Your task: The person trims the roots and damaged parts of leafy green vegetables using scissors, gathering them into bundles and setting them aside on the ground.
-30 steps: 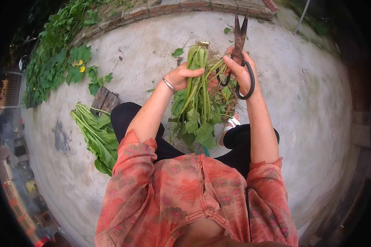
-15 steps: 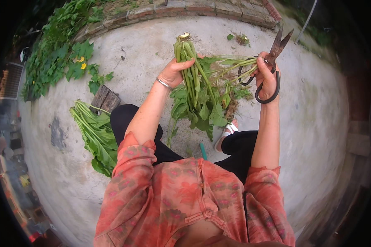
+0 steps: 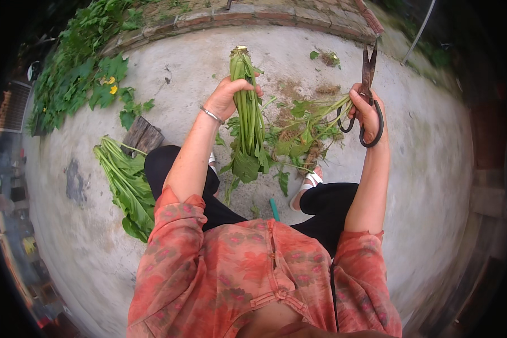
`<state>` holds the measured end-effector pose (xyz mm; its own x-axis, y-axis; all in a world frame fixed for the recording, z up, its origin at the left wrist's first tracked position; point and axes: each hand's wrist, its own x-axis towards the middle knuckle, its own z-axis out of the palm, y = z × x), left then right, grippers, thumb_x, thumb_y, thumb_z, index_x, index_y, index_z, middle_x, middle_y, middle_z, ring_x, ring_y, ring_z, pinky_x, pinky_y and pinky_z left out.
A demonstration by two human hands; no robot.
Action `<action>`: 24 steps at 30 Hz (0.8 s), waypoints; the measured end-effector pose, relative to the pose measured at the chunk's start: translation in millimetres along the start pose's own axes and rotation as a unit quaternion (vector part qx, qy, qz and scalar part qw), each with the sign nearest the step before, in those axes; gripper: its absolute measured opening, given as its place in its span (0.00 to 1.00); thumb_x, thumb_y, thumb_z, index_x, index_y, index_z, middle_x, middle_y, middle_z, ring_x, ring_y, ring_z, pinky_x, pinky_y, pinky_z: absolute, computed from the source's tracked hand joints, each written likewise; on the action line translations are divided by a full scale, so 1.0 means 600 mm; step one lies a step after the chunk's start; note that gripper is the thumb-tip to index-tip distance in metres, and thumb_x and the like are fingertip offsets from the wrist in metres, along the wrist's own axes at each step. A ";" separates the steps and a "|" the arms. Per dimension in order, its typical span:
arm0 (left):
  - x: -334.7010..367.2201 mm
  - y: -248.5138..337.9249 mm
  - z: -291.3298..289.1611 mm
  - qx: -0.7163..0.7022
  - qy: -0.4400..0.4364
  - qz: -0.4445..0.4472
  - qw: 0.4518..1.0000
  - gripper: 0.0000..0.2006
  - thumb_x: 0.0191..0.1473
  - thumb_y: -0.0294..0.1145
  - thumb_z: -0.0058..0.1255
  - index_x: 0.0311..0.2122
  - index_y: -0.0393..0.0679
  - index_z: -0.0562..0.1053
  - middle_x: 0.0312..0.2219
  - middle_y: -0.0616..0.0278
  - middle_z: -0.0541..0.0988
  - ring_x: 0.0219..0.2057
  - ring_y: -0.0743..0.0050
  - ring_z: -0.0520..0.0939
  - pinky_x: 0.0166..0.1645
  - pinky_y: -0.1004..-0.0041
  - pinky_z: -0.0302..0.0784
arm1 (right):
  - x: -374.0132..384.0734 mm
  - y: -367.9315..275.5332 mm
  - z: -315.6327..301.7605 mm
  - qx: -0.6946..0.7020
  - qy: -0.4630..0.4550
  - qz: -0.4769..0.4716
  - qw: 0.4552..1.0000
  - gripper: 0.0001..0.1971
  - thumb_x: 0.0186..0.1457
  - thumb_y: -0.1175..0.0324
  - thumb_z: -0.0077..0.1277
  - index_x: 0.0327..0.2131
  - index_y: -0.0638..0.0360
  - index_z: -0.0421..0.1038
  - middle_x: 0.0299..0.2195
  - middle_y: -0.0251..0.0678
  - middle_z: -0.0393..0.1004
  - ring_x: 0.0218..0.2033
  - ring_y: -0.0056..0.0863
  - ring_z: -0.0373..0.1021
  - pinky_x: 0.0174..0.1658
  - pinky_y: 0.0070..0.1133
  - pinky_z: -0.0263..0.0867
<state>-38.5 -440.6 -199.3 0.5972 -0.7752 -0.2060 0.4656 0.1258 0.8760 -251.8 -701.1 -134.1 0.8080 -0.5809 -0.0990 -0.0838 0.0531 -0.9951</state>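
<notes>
My left hand (image 3: 226,97) is closed round a bunch of leafy greens (image 3: 248,121), its pale cut root end up and its leaves hanging down. My right hand (image 3: 369,119) grips a pair of rusty scissors (image 3: 368,73) with black loop handles, blades pointing up and slightly apart. Pinched in the same hand are several thin leafy stems (image 3: 327,112), which trail left towards the bunch without visibly staying joined to it. Below them, loose leaves and roots (image 3: 315,155) lie on the ground between my feet.
More leafy greens (image 3: 127,191) lie on the concrete (image 3: 434,197) at left, by a wooden block (image 3: 143,135). A green stick-like object (image 3: 274,209) is between my legs. Vines with yellow flowers (image 3: 114,89) grow far left. A low brick edge (image 3: 236,15) runs along the back.
The thin stems in my right hand have come away from the bunch and moved right and lower. My left hand has shifted slightly left with the bunch. The scissors now point more upright.
</notes>
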 end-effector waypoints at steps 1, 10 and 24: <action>0.001 -0.004 0.001 -0.031 -0.029 -0.002 0.999 0.23 0.46 0.27 0.50 0.50 0.33 0.65 0.31 0.55 0.77 0.37 0.63 0.79 0.44 0.65 0.75 | -0.001 0.002 0.009 -0.053 0.002 0.007 0.999 0.09 0.54 0.68 0.55 0.37 0.59 0.69 0.23 0.26 0.65 0.21 0.16 0.62 0.24 0.17 0.59; 0.002 -0.027 0.032 -0.016 -0.138 -0.028 0.990 0.24 0.50 0.21 0.48 0.53 0.32 0.61 0.44 0.42 0.76 0.46 0.54 0.78 0.50 0.61 0.77 | 0.012 0.049 0.067 -0.326 0.022 -0.068 0.943 0.14 0.52 0.69 0.57 0.42 0.60 0.70 0.22 0.29 0.70 0.26 0.18 0.67 0.31 0.19 0.65; -0.007 -0.046 0.085 -0.018 -0.145 -0.050 0.988 0.21 0.46 0.20 0.47 0.49 0.34 0.66 0.37 0.57 0.75 0.32 0.67 0.80 0.38 0.66 0.82 | -0.004 0.076 0.150 -0.216 -0.087 -0.093 0.968 0.25 0.45 0.69 0.61 0.49 0.64 0.67 0.35 0.41 0.77 0.33 0.28 0.73 0.38 0.25 0.68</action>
<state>-87.0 -472.6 -200.3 0.3375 -0.9289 -0.1523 0.5383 0.0578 0.8407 -205.0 -624.0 -179.6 0.9152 -0.4005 0.0440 -0.1336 -0.4049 -0.9046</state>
